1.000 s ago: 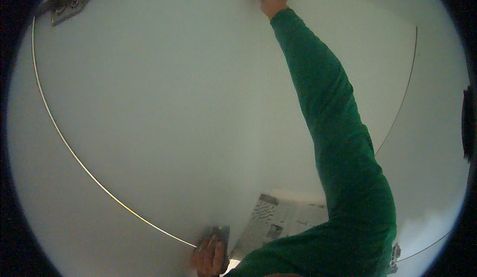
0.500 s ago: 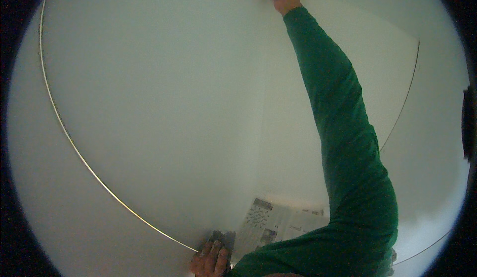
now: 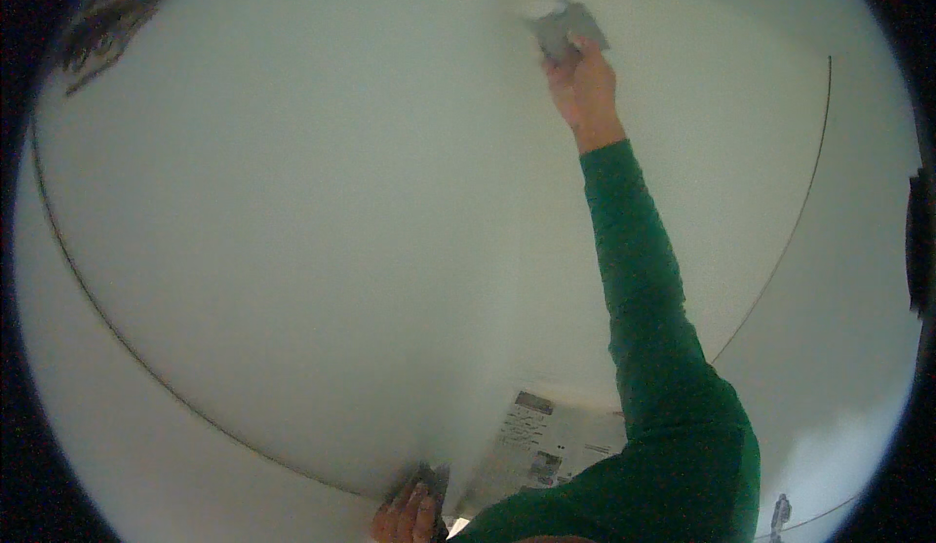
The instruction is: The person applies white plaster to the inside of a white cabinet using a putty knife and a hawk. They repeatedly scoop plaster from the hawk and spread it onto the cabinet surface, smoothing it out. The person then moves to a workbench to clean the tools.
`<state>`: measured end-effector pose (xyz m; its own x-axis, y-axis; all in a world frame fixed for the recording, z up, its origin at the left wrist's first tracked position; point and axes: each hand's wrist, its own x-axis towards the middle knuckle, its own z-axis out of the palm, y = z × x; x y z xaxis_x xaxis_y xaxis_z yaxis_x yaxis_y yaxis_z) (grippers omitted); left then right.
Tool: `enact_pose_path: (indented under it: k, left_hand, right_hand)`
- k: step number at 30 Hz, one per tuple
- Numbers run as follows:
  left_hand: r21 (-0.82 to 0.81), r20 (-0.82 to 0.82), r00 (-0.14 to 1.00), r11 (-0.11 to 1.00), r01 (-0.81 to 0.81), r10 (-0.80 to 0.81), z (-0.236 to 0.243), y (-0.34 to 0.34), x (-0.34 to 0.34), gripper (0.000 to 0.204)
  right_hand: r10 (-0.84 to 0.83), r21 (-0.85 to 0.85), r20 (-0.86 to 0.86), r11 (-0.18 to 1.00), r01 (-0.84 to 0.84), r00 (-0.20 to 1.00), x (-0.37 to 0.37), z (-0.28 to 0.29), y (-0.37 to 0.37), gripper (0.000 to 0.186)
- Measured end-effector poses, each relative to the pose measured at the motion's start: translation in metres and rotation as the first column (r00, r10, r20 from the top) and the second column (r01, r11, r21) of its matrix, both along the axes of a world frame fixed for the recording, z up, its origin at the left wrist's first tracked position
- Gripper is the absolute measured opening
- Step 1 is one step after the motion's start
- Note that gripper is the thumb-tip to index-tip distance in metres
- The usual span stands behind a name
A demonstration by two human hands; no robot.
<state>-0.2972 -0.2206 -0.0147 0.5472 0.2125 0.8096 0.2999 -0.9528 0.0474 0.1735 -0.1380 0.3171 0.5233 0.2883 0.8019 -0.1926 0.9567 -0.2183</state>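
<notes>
The right hand [image 3: 587, 83] grips a flat grey tool [image 3: 565, 26]. The left hand [image 3: 402, 518] — well apart — clasps a dark object [image 3: 440, 487].

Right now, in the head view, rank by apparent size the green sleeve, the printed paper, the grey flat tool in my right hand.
1. Green sleeve, by far
2. Printed paper, partly covered
3. Grey flat tool, smallest

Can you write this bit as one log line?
right hand: holds grey tool | left hand: at dark object | newspaper: partly behind green sleeve
</notes>
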Motion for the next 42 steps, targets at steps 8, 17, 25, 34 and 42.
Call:
enact_pose_path:
  k: [8, 17, 25, 34, 42]
  left_hand:
    - [-0.130, 0.008, 0.997, 0.989, -0.072, 0.074, -0.001, -0.027, 0.014, 0.035]
    - [-0.038, 0.028, 0.999, 0.999, -0.018, 0.019, 0.009, -0.028, 0.025, 0.031]
    - [0.213, 0.080, 0.991, 0.970, -0.117, 0.102, 0.006, -0.017, 0.020, 0.030]
    - [0.149, -0.007, 0.992, 0.982, -0.120, 0.122, 0.012, -0.017, 0.016, 0.029]
    - [0.126, 0.073, 0.997, 0.992, -0.016, 0.007, 0.006, -0.014, 0.015, 0.030]
  right_hand:
    - [-0.395, -0.014, 0.343, 0.905, 0.425, 0.852, 0.069, 0.011, 0.038, 0.022]
    - [0.140, -0.067, 0.098, 0.989, -0.134, 0.985, 0.109, 0.058, 0.068, 0.026]
    - [0.541, 0.003, -0.086, 0.840, -0.542, 0.837, 0.084, 0.069, 0.071, 0.025]
    - [0.504, -0.008, -0.072, 0.863, -0.506, 0.861, 0.070, 0.078, 0.064, 0.030]
    - [0.315, -0.005, 0.058, 0.949, -0.315, 0.947, 0.092, 0.087, 0.081, 0.023]
